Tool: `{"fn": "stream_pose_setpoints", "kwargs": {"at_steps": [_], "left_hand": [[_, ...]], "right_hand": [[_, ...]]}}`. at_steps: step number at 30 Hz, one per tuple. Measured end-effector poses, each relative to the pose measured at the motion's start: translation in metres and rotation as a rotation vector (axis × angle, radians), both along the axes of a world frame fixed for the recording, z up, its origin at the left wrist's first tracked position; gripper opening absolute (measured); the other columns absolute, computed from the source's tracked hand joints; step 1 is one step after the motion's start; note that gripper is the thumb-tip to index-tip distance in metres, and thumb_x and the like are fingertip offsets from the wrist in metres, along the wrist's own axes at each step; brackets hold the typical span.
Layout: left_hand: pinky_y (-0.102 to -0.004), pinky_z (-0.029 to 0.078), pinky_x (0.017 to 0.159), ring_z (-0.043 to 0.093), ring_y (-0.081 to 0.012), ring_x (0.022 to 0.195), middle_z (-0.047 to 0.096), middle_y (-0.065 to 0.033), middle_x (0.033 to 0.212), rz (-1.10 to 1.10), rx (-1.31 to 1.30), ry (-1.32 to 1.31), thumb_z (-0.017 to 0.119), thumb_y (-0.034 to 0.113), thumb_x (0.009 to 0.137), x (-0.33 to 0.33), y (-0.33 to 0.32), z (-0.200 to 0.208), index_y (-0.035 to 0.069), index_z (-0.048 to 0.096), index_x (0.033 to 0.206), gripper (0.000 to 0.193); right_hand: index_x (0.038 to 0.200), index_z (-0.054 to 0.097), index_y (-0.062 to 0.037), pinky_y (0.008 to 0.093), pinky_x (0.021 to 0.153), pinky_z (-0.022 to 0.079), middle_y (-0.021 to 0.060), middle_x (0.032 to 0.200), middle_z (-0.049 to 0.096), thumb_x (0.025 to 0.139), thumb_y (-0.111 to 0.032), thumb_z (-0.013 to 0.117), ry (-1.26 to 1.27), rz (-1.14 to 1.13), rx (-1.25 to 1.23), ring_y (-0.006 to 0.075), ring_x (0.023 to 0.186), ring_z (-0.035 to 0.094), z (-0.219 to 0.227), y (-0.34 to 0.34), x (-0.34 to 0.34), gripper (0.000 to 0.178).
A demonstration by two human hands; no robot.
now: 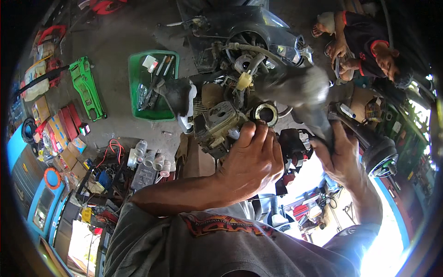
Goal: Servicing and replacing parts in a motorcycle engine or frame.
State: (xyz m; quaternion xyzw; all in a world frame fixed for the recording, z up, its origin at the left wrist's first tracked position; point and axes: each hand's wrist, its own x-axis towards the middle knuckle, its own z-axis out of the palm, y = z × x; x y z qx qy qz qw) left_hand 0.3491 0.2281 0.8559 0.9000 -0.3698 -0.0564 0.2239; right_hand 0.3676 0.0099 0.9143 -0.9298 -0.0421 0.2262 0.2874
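I see the pale metal ring (275, 114) near the centre of the frame, just above my left hand (253, 159), the nearer one, whose fingers bunch at its lower edge; I cannot tell whether they pinch it. My right hand (340, 154), to the ring's lower right, grips the lower end of a blurred grey tool (307, 90), its long axis slanting toward the upper left.

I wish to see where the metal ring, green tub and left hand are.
Metal ring (274, 113): head view, right part of its band.
Green tub (133, 83): head view, left wall.
Left hand (253, 159): head view, back of the hand.
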Motion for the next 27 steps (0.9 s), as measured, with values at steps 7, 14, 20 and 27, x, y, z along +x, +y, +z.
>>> {"fn": "stream_pose_setpoints", "kwargs": {"at_steps": [7, 14, 20, 27], "left_hand": [[-0.0435, 0.036, 0.088, 0.056, -0.0268, 0.091, 0.065, -0.017, 0.082, 0.007, -0.012, -0.032, 0.062, 0.021, 0.07, 0.0, -0.001, -0.007, -0.002, 0.069, 0.077, 0.024], [-0.0441, 0.036, 0.088, 0.056, -0.0261, 0.091, 0.066, -0.016, 0.083, -0.002, 0.0, -0.008, 0.064, 0.021, 0.069, 0.001, -0.004, -0.003, -0.002, 0.07, 0.079, 0.026], [-0.048, 0.032, 0.09, 0.052, -0.0262, 0.102, 0.063, -0.0154, 0.099, -0.052, 0.054, 0.043, 0.072, 0.04, 0.079, -0.001, 0.002, -0.001, -0.006, 0.068, 0.1, 0.051], [-0.0483, 0.032, 0.089, 0.052, -0.0276, 0.104, 0.064, -0.017, 0.101, -0.06, 0.115, 0.106, 0.073, 0.042, 0.077, -0.003, 0.001, 0.002, -0.007, 0.067, 0.1, 0.055]], "right_hand": [[0.1, 0.053, 0.0012, 0.0455, 0.049, 0.051, 0.0198, 0.059, 0.061, 0.094, -0.029, 0.063, 0.285, 0.025, -0.117, 0.0369, 0.057, 0.067, 0.008, -0.008, 0.006, 0.033], [0.098, 0.055, 0.0007, 0.0425, 0.047, 0.05, 0.0187, 0.056, 0.06, 0.094, -0.027, 0.064, 0.251, 0.116, -0.191, 0.0327, 0.052, 0.067, 0.005, -0.028, -0.015, 0.029], [0.096, 0.055, -0.0011, 0.0446, 0.046, 0.049, 0.0191, 0.056, 0.06, 0.095, -0.027, 0.063, 0.035, 0.046, -0.12, 0.0362, 0.051, 0.065, 0.009, -0.026, -0.028, 0.027], [0.097, 0.054, -0.0009, 0.0453, 0.047, 0.049, 0.0194, 0.057, 0.06, 0.096, -0.03, 0.061, 0.225, 0.117, -0.179, 0.0371, 0.054, 0.066, 0.007, -0.024, -0.017, 0.031]]}}
